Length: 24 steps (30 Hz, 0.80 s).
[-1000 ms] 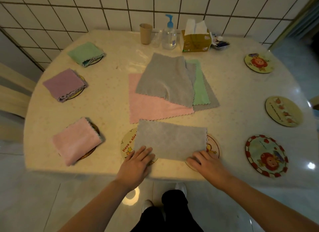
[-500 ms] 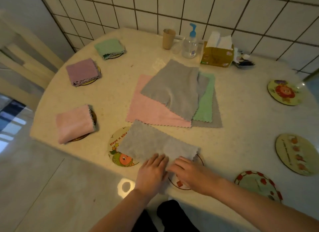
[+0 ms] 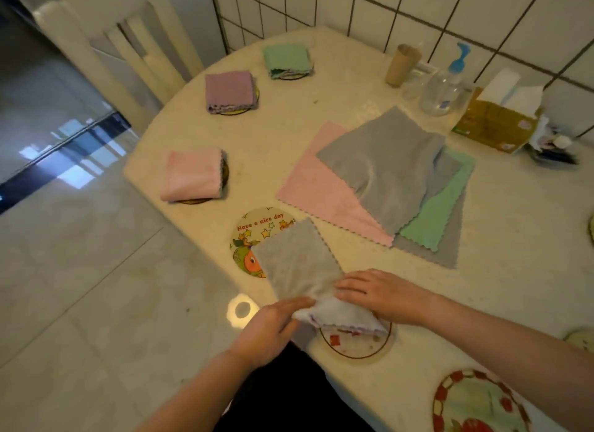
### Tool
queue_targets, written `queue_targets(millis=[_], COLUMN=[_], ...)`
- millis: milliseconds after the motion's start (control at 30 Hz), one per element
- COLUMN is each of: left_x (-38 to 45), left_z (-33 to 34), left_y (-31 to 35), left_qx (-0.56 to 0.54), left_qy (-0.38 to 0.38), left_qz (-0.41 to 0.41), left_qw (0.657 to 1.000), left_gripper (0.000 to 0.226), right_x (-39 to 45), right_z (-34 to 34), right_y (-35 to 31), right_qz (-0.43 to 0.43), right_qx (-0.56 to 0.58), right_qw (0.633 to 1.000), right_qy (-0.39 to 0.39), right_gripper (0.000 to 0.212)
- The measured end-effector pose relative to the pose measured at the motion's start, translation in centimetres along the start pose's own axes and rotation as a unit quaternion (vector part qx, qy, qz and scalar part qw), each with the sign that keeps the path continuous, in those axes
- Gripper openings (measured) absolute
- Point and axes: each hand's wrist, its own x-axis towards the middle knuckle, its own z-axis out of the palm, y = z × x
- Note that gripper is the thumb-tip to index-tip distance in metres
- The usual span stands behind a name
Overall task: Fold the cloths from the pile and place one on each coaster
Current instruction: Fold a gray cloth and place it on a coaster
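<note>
A half-folded grey cloth [image 3: 297,258] lies at the table's near edge, partly over the "Have a nice day" coaster [image 3: 257,230]. My left hand [image 3: 270,327] pinches its near end and lifts it. My right hand [image 3: 382,295] presses flat on the cloth's right side, above a clear-rimmed coaster [image 3: 356,345]. The pile of unfolded cloths [image 3: 385,174], pink, grey and green, lies mid-table. Folded pink [image 3: 191,176], purple [image 3: 229,89] and green [image 3: 287,60] cloths each sit on a coaster at the left.
A red-rimmed coaster [image 3: 479,402] lies at the near right. At the back by the tiled wall stand a brown cup [image 3: 401,65], a pump bottle [image 3: 445,84] and a tissue box [image 3: 498,123]. A white chair [image 3: 128,46] stands at the far left.
The grey cloth was spread wide with a hand at each near corner. My hands came together and now the left one lifts its near end. The view swung left.
</note>
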Motion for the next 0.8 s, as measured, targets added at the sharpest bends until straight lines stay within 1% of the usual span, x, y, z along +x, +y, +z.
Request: queue_targets(millis=[33,67,100,133,167,200,233,300,367,467,533,667,800], left_x=[0.1,0.3,0.6,1.1,1.5,2.0,2.4,3.2,3.7,4.3,4.4,4.4,3.9], left_z=[-0.1,-0.4,-0.5,-0.7,-1.1,-1.6,-2.0,-2.7,-2.8,-2.9,-2.8,-2.8,-2.8], left_y=[0.2,0.2,0.4,0.5,0.5,0.4,0.3,0.3,0.1,-0.3,-0.5,-0.4,-0.7], left_qx=[-0.046,-0.095,-0.142,-0.187,-0.233,-0.283,-0.327,-0.389,-0.431,-0.463,-0.457,-0.406,-0.298], left_qy=[0.013,0.030,0.045,0.069,0.100,0.132,0.155,0.172,0.181,0.200,0.209,0.240,0.312], left_qz=[-0.038,-0.077,-0.116,-0.152,-0.182,-0.207,-0.229,-0.267,-0.301,-0.344,-0.355,-0.367,-0.381], left_qw=[0.998,0.992,0.982,0.968,0.950,0.927,0.903,0.865,0.831,0.792,0.788,0.802,0.818], left_gripper=[0.031,0.026,0.022,0.020,0.021,0.023,0.025,0.023,0.024,0.022,0.021,0.021,0.017], right_x=[0.3,0.9,1.0,1.3,1.9,2.9,3.8,5.6,6.9,8.2,8.6,8.9,9.2], right_z=[-0.2,-0.7,-1.2,-1.9,-2.6,-3.3,-3.7,-3.8,-3.5,-3.2,-3.0,-3.0,-3.3], right_y=[0.2,0.5,0.4,0.3,0.2,0.4,0.6,1.3,2.0,2.5,2.6,2.2,1.6], right_qz=[0.003,0.016,0.048,0.092,0.151,0.203,0.240,0.277,0.295,0.314,0.329,0.368,0.411], right_qx=[0.020,0.064,0.131,0.205,0.274,0.326,0.359,0.388,0.394,0.377,0.357,0.310,0.307], right_qw=[1.000,0.998,0.990,0.974,0.949,0.922,0.899,0.874,0.867,0.871,0.874,0.876,0.854], right_qy=[0.006,0.008,0.010,0.022,0.038,0.056,0.070,0.092,0.074,0.038,0.032,0.037,0.087], right_gripper=[0.066,0.058,0.046,0.033,0.021,0.015,0.013,0.026,0.032,0.030,0.030,0.032,0.027])
